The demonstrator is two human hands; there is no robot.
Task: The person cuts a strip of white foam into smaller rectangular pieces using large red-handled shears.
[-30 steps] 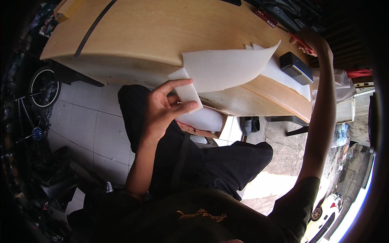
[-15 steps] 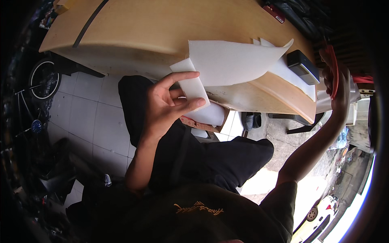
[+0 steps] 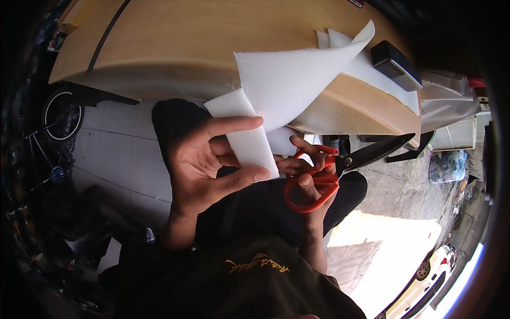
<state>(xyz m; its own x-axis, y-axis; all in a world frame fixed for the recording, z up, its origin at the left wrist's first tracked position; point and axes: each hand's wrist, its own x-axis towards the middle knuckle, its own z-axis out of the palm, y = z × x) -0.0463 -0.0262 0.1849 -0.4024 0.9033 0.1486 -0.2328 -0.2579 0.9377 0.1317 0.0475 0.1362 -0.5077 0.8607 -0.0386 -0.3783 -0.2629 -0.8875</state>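
Observation:
My left hand pinches a small rectangular piece of thick white felt-like fabric by its long edges, thumb at the lower end and fingers across it. A larger white sheet of the same material lies behind it, curling up at its right end; I cannot tell if the two are joined. Beside the small piece's lower right, my right hand has its fingers in the red handles of a pair of scissors. Their black blades look closed and point right, away from the fabric.
The sheet rests on a tan table with a rounded edge. More white sheets and a black box sit at its right end. Below is a white roll. A bicycle wheel stands left; a white car is outside, lower right.
My right hand has come from the table's far right end in toward the middle, bringing the scissors beside the fabric. My left hand, holding the small piece, has shifted slightly toward me.

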